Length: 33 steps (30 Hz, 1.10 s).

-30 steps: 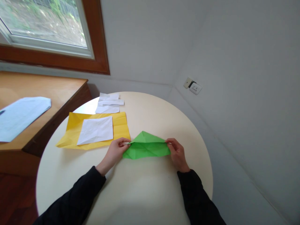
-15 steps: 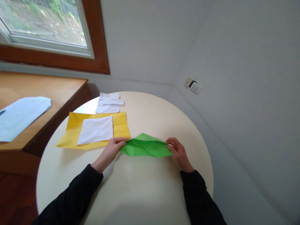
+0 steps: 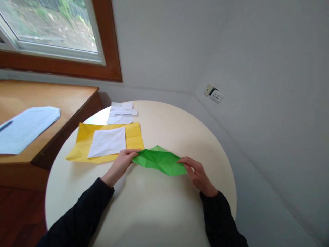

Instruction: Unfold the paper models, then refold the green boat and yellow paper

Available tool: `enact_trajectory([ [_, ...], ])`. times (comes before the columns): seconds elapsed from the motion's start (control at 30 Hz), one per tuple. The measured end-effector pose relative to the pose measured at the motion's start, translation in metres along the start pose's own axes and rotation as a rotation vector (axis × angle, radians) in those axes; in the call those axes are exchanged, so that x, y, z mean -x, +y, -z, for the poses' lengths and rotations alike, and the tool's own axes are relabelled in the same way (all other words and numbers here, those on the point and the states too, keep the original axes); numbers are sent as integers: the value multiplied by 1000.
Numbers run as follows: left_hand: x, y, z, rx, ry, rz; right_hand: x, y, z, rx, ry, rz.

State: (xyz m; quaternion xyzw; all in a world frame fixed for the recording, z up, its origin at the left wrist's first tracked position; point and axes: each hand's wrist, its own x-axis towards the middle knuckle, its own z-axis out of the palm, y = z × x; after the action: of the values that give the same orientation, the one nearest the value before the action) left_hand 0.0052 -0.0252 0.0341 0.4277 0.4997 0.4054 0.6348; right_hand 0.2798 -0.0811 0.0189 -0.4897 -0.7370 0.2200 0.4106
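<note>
Green paper, creased and unmarked, lies mid-table, pinched at its left tip by the left hand and at its right tip by the right hand; yellow sheet just left, bare round table nearer

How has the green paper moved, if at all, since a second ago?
Yes. The green paper has flattened, its peak sinking toward the table, and its left tip now sits closer to the yellow sheet.

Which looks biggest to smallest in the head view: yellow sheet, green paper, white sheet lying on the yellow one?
1. yellow sheet
2. green paper, folded, pinched by left hand and right hand
3. white sheet
Green and white look close; green sits nearer the camera, so that order is unsure.
</note>
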Motion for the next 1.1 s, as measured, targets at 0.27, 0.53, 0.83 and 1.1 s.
enact_trajectory([
  [0.27,0,6,6,109,-45,3,-1,-6,3,114,-18,58],
  [0.53,1,6,10,145,-157,-38,0,-2,4,166,24,41],
  [0.83,7,11,15,-152,-329,-224,-6,-6,16,6,32,-143],
  [1.1,11,9,21,-456,-444,-419,-19,-15,29,-80,-17,-266],
])
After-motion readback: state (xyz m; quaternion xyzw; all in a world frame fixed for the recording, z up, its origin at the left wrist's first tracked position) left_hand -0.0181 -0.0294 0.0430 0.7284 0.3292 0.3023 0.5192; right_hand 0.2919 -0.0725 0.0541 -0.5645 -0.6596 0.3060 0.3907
